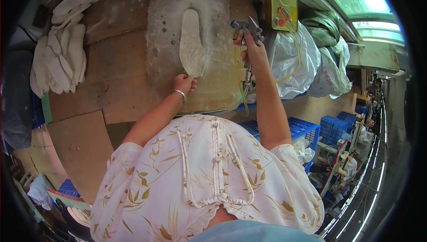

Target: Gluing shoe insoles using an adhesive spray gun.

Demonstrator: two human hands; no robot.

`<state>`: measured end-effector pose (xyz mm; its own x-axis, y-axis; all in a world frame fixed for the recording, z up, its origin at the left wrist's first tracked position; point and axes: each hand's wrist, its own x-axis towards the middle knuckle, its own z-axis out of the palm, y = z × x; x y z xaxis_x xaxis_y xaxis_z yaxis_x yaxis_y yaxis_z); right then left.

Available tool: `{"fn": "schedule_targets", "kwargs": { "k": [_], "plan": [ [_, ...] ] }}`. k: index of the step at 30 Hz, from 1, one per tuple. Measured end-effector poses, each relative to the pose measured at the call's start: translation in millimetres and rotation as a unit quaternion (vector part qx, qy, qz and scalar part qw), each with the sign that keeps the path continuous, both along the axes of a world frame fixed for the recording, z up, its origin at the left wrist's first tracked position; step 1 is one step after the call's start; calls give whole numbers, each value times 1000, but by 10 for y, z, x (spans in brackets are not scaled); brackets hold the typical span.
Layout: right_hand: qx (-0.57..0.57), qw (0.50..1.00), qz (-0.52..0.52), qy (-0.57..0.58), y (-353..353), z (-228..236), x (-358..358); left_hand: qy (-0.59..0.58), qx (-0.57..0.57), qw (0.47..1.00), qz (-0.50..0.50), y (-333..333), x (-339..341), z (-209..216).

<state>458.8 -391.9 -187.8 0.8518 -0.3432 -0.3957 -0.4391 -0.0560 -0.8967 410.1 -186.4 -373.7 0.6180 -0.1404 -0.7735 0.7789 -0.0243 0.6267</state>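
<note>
The pale, insole-shaped piece (pixel 191 37) lies flat on a stained square sheet (pixel 156 57) on the bench (pixel 115 64), its length running from the far edge toward the near edge. The left hand (pixel 183 83), with a bracelet at its wrist, is at the piece's near end; its fingers are drawn together, thumb and forefinger pinching the tip. The right hand (pixel 254 48) is at the bench's right edge, its fingers wrapped around a metal spray gun (pixel 243 28), which is held up beside the sheet, apart from the piece. Along the bench's left edge, more pale pieces (pixel 58 62) lie in an overlapping heap. By the far right corner stands a yellow can (pixel 290 13), with a white plastic bag (pixel 291 60) just beside it.
</note>
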Motion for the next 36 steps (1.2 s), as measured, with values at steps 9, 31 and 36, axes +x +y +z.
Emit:
{"fn": "schedule_targets", "kwargs": {
  "k": [9,31,36],
  "plan": [
    [-98,988,117,-3,465,152,-208,-8,23,1000,1,-23,-12,10],
    [-151,981,88,-87,593,38,-218,-10,15,1000,-1,-20,-21,-31],
    [-169,978,59,-110,522,-73,-88,-16,13,1000,-4,-25,-28,-16]
  ]
}}
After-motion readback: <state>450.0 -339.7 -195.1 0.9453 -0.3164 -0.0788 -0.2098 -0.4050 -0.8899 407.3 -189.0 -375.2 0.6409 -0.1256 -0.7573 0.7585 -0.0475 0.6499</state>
